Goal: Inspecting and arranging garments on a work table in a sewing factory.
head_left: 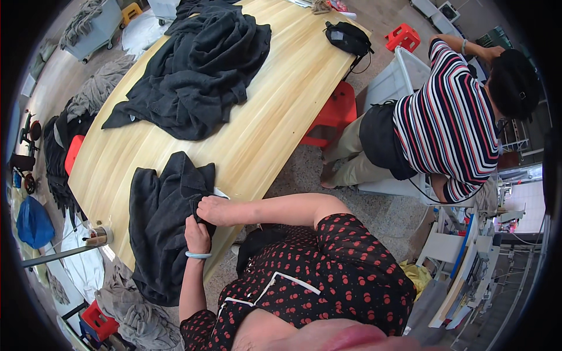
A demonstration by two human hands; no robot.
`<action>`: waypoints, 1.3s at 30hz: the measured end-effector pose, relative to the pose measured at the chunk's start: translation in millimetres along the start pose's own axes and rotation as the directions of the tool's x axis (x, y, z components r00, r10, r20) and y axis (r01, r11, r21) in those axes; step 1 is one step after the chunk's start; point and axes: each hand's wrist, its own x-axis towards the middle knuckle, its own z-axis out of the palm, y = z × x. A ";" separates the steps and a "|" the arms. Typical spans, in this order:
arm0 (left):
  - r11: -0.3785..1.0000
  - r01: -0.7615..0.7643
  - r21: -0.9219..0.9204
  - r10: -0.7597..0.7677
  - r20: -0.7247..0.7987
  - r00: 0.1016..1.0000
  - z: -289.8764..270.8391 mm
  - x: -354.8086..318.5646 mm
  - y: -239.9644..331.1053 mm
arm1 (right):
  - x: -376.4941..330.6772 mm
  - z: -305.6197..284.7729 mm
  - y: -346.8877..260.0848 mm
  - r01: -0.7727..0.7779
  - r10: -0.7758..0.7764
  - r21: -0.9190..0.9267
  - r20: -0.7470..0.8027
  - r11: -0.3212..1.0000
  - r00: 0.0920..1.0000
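Note:
A dark grey garment (161,225) lies crumpled on the near end of the long wooden table (275,111). My left hand (197,235), with a pale blue bangle on the wrist, grips the garment's right edge. Just above it, my right hand (215,209) pinches the same edge, close to a small white tag. Both hands work at one spot near the table's right edge. The fabric hides the fingertips.
A larger heap of dark garments (196,70) covers the far left of the table, and a black bag (348,38) lies at the far end. A person in a striped top (451,123) bends over a white bin. Red stools (333,114) stand beside the table. Grey cloth is piled on the floor at left.

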 end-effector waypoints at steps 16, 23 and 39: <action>0.780 0.107 -0.617 0.045 0.226 0.973 -93.1 -14.8 -1.8 | 26.9 -39.1 -39.8 -0.507 0.343 0.844 0.430 0.176 0.835; 0.609 0.202 -0.767 0.008 0.261 0.965 -86.6 -9.0 -15.5 | 32.0 -29.4 -43.0 -0.555 0.331 0.824 0.559 -0.115 0.760; 0.944 0.200 -0.262 -0.107 0.331 0.938 -125.5 -89.1 -61.8 | -1.9 -112.1 -37.1 -0.160 0.511 0.987 0.148 -0.022 0.847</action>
